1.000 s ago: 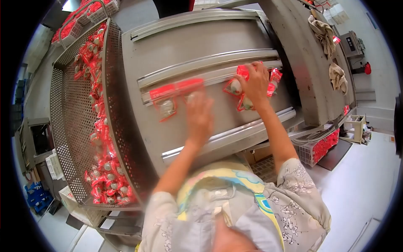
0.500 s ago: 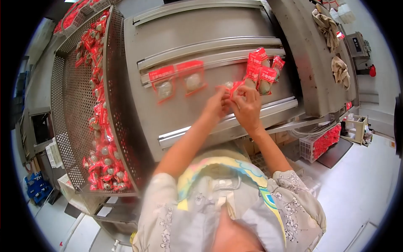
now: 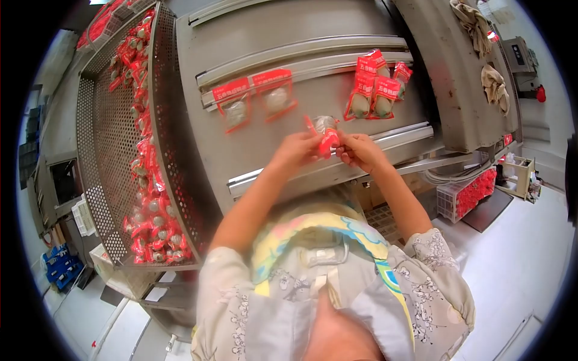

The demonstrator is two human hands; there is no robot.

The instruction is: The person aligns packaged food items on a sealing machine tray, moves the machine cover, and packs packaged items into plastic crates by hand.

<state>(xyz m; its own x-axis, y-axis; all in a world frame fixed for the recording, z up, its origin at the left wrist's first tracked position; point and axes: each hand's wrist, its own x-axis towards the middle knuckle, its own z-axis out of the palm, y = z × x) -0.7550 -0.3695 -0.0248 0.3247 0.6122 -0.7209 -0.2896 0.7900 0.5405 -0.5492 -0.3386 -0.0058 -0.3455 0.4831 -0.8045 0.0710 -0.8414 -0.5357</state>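
Observation:
Between my two hands is a red and clear egg packet (image 3: 327, 139), its egg end pointing away from me. My left hand (image 3: 301, 148) pinches the left edge, and my right hand (image 3: 360, 150) pinches the right edge near the red part. Left of them, two egg packets, one (image 3: 235, 108) beside the other (image 3: 277, 99), lie flat with their red tops across a metal bar (image 3: 337, 43). Several more egg packets (image 3: 384, 96) are piled at the right of the steel work surface (image 3: 253, 150). Fingertips partly hide the held packet.
A perforated metal trough (image 3: 99, 174) to the left holds many red egg packets. Another metal bar (image 3: 397, 141) runs along the near edge. Cloths (image 3: 495, 87) hang on the machine housing (image 3: 439, 90) at right. A white crate (image 3: 448, 201) of red packets stands below.
My hands have drawn slightly toward me and spread apart at the packet, which now shows more fully between them. The view has shifted a little; the laid-out packets stay put.

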